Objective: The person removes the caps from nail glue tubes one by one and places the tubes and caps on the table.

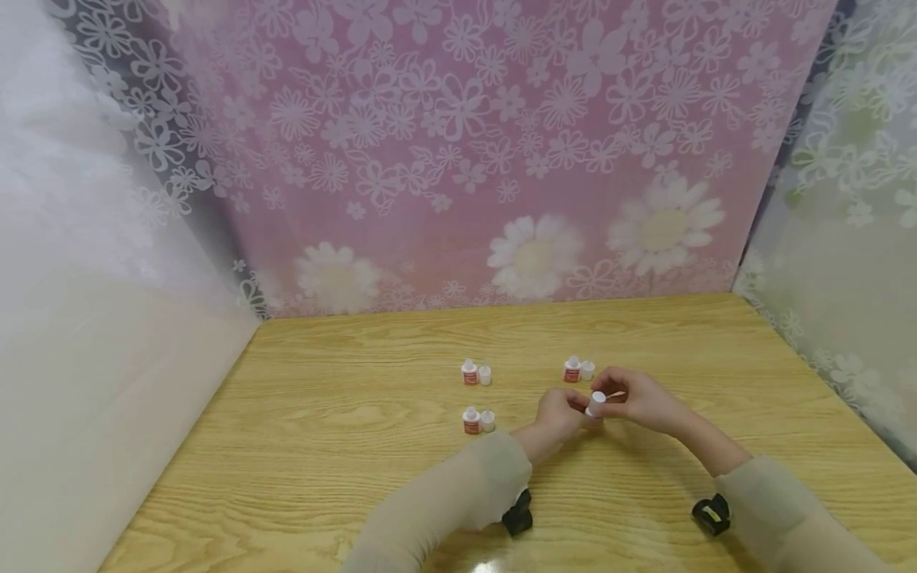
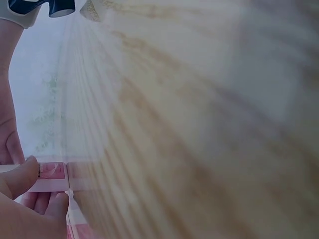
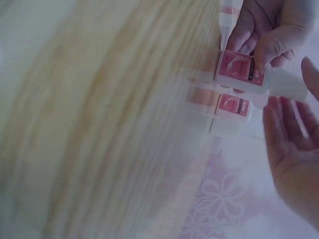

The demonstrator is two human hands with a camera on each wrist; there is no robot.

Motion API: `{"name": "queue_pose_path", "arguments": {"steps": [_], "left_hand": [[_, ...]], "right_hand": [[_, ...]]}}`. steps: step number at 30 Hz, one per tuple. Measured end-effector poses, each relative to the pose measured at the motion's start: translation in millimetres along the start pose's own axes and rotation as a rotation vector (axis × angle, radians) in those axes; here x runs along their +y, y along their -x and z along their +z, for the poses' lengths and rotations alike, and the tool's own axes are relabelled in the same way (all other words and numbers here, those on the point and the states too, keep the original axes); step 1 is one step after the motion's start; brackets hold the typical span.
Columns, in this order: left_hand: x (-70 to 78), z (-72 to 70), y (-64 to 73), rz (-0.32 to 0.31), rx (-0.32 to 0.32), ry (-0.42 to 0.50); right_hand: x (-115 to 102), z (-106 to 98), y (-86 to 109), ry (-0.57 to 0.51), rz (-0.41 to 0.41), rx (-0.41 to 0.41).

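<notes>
In the head view my left hand point(image 1: 560, 415) grips a small white bottle point(image 3: 241, 72) with a pink-red label, holding it upright on the table. My right hand point(image 1: 641, 400) is at the top of that bottle, thumb and fingertips around its white cap point(image 1: 598, 400). The cap sits on the bottle. Just behind stands a similar bottle point(image 1: 571, 370) with a bare nozzle, its white cap point(image 1: 587, 370) beside it. In the left wrist view the left thumb lies across the bottle and covers part of the label.
Two more uncapped bottles stand to the left, a far one point(image 1: 469, 372) and a near one point(image 1: 471, 421), each with a white cap beside it. The wood-grain table point(image 1: 322, 461) ends at a pink flowered back wall point(image 1: 430, 199), with pale side walls.
</notes>
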State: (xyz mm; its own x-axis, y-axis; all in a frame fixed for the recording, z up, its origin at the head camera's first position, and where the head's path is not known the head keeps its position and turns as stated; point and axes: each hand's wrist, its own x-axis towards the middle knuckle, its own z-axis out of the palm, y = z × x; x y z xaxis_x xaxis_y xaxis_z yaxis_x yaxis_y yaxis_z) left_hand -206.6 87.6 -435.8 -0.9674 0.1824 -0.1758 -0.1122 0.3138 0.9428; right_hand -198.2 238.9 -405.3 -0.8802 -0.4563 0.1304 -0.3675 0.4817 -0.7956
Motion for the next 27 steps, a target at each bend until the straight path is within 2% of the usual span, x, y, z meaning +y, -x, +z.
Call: {"name": "queue_pose_path", "arguments": {"steps": [4,8,17,27], "left_hand": [[0.3,-0.2,-0.6,0.025,0.002,-0.039],[1.8,-0.8,0.1,0.017,-0.003,-0.034],[1.3,-0.9,-0.9,0.01,0.001,-0.027],[2.3,-1.1,0.8,0.004,-0.005,-0.023]], "right_hand": [[-1.2,2.2,-0.3,0.098,0.046,0.061],[-0.7,3.2,0.3,0.116,0.04,0.076],[2.4,0.6,0.1,0.044,-0.011,0.025],[3.2,-2.5,1.1,-0.047,-0.021,-0.044]]}}
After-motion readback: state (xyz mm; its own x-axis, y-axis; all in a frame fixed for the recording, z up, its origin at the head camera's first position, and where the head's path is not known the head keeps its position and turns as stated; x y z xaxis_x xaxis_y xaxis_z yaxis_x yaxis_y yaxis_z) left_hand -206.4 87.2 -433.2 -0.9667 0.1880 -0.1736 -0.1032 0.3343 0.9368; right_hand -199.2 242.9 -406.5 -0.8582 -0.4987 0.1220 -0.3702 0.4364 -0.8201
